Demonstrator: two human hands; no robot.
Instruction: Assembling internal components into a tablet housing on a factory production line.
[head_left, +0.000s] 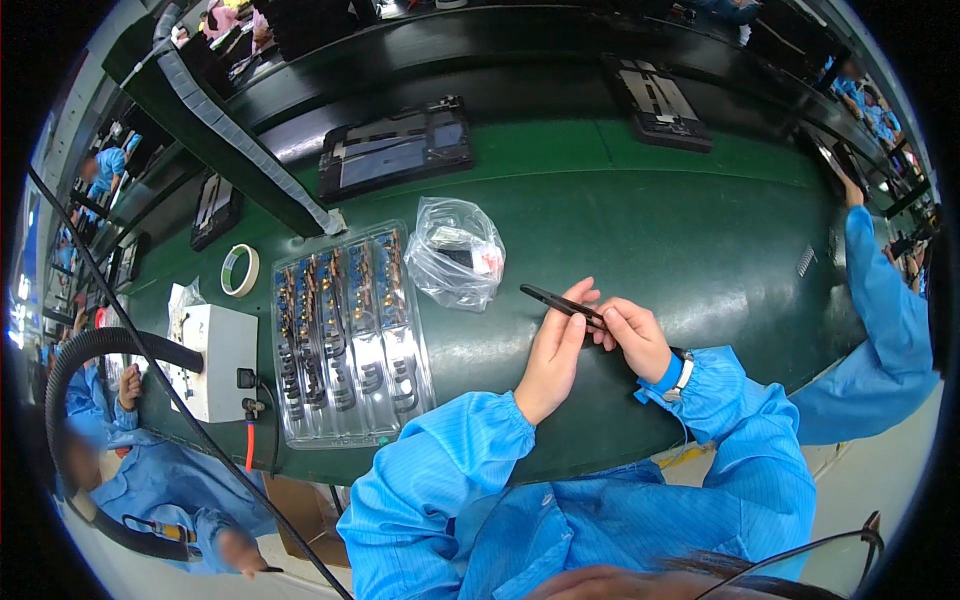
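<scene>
In front of my body, above the green mat, a pair of slim black tweezers (545, 296) points up and to the left. My left hand (552, 356) is closed round the middle of it, thumb on top. My right hand (641, 338) pinches its near end, with the thumb and fingers pressed together. Just left of my hands lies a clear plastic bag (455, 262) with small dark and white items inside. Farther left, a clear blister tray (432, 372) holds rows of small circuit boards with black cables.
A white box (226, 350) with a black hose stands at the left, near a tape roll (252, 272). Dark flat device panels (395, 150) lie along the far side. A slanted post (215, 135) rises behind the tray. Co-workers in blue sit at both sides.
</scene>
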